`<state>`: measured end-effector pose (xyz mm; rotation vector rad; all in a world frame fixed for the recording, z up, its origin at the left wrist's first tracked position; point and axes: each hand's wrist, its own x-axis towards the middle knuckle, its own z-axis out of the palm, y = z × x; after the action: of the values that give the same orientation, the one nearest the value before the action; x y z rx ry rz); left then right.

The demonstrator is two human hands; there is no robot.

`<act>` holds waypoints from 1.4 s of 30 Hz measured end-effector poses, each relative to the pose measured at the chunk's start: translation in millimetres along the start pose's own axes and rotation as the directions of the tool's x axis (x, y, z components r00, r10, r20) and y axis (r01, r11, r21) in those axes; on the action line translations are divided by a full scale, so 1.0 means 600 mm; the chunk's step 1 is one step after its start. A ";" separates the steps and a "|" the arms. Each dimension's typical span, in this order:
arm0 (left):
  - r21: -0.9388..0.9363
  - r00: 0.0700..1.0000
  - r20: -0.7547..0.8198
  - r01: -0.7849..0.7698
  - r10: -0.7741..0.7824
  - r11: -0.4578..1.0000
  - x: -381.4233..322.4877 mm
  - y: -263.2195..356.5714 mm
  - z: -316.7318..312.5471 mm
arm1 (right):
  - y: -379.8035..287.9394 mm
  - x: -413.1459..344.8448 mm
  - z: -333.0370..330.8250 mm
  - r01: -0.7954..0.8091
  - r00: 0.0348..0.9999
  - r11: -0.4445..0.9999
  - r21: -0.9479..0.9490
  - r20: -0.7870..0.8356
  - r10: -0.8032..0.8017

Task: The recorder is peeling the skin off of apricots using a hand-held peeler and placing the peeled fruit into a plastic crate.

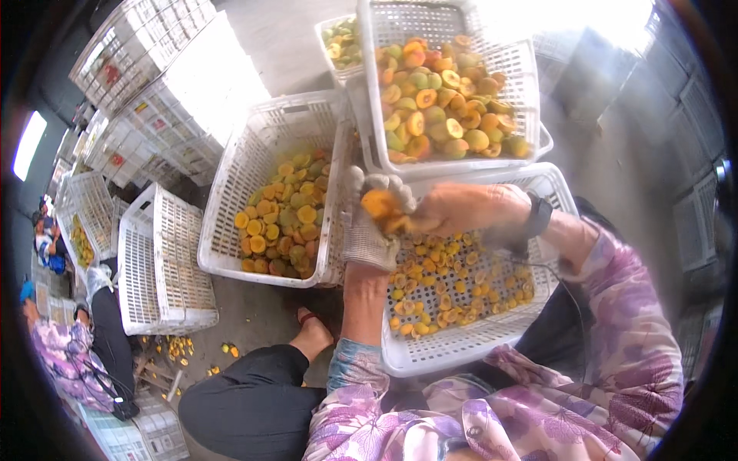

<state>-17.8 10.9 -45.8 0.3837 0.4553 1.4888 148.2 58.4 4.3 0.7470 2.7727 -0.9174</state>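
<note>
My left hand (375, 230), in a pale knit glove, grips a yellow-orange peach (377, 204) with its fingers curled around it. Bare and motion-blurred, my right hand (467, 208) meets the fruit from the right; whether it holds a tool is hidden. Under both hands sits a white plastic crate (461, 351) with small yellow peach scraps (444, 271), some seemingly stone pieces, on its perforated floor. Beyond, a raised white crate (455, 168) holds many halved peaches (438, 104). To the left, another white crate (207, 253) contains peach halves (288, 216) with hollowed centres.
An upright white crate (167, 259) stands farther left, with fruit scraps (179, 348) on the floor nearby. Stacked crates (155, 98) rise at upper left. A co-worker in a patterned sleeve (69, 357) sits at far left. A cord (568, 288) hangs by my right forearm.
</note>
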 end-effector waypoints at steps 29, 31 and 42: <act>-0.248 0.995 -0.040 0.077 -0.089 0.966 0.032 0.003 -0.013 | 0.016 0.091 0.035 -0.255 0.568 0.953 -0.163 -0.823 0.011; -0.092 0.998 -0.043 -0.050 0.046 0.995 0.020 0.010 -0.022 | -0.057 0.086 0.049 0.119 0.524 0.986 -0.114 -0.837 -0.160; -0.082 0.887 -0.328 -0.368 0.324 0.926 0.004 0.048 0.017 | -0.089 0.100 0.135 -0.211 0.496 0.960 0.186 -0.826 0.269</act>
<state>-37.3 14.8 -22.6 0.1173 0.5440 1.9340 66.8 -1.4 -49.2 2.0217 3.2238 -0.6685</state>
